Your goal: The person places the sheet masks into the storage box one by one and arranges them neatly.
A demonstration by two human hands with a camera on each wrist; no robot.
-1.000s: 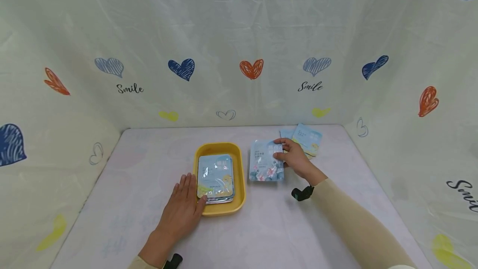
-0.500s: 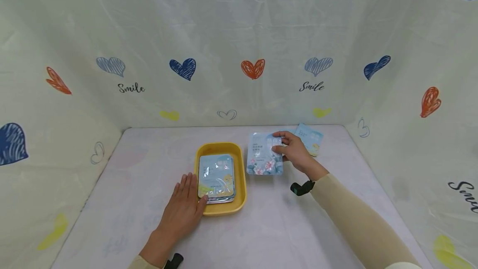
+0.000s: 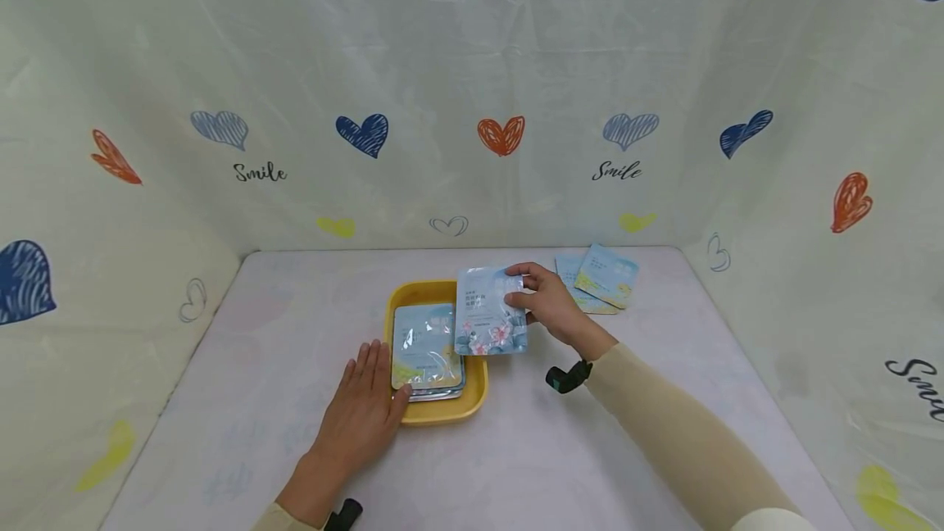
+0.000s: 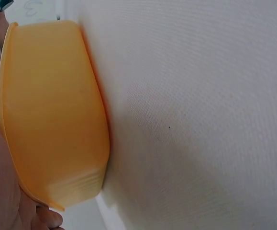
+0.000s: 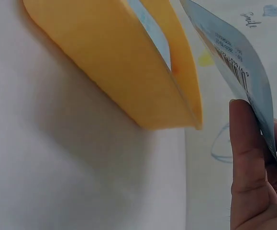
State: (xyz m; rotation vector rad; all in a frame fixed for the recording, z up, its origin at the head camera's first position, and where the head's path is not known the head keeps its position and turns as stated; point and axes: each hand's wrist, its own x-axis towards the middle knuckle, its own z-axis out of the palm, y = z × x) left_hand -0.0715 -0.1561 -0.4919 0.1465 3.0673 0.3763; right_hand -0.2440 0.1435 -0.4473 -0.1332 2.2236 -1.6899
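My right hand [image 3: 558, 311] pinches a flat light-blue sachet [image 3: 483, 314] with pink flowers by its right edge, thumb in front and fingers behind. The sachet hangs tilted over the right rim of a yellow plastic tray [image 3: 474, 406]. In the right wrist view the back of the sachet [image 5: 243, 62] carries a barcode and stands apart from the tray wall [image 5: 105, 62]. Inside the tray lie stacked blue-and-yellow sachets [image 3: 424, 347]; how many is hidden. My left hand [image 3: 357, 416] rests against the tray's left side with straight fingers, its thumb at the near-left rim.
Two more blue-and-yellow sachets [image 3: 607, 275] overlap at the back right of the white-covered table [image 3: 516, 465]. A pale curtain [image 3: 442, 47] printed with hearts rises behind the table and along both sides.
My right hand has lifted the flowered sachet a little, then carried it left until it overlaps the tray's right side. The left hand and the tray keep their places.
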